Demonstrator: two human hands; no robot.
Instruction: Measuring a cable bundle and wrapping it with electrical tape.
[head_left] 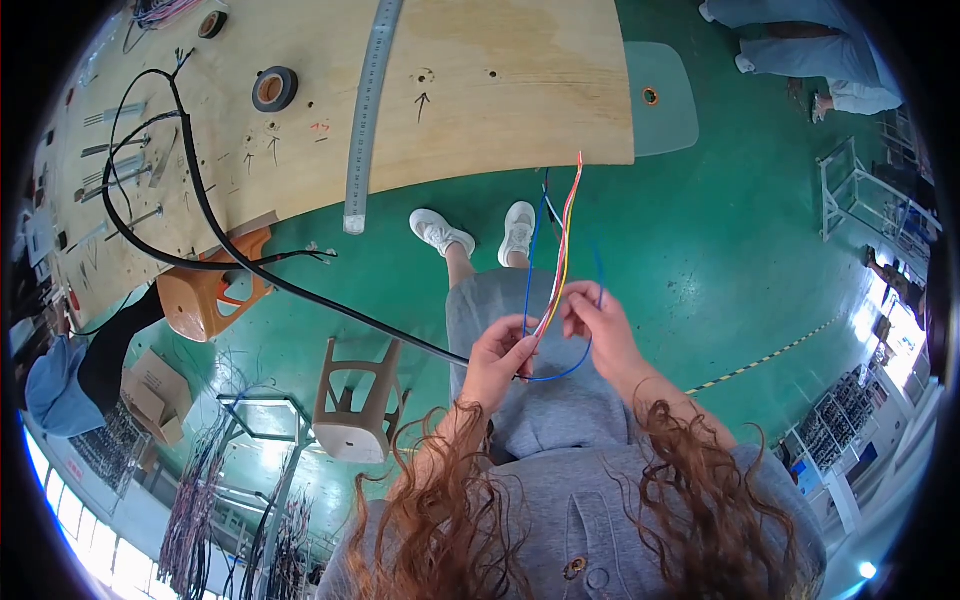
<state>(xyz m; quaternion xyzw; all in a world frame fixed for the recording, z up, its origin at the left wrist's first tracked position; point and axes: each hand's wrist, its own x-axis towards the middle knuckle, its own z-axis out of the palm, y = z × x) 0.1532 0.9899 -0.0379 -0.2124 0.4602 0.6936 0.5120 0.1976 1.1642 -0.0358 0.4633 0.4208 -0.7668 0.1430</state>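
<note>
Several coloured wires (564, 245) extend — from between both hands (498, 352).

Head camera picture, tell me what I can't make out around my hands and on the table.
All in the head view:
Where the coloured wires and black cable meet: hidden by the left hand.
Upper end of the looped blue wire: blurred against the green floor.
Whether the coloured wires' tips are stripped: too small.
The ruler's far end: cut off by the upper edge.
</note>
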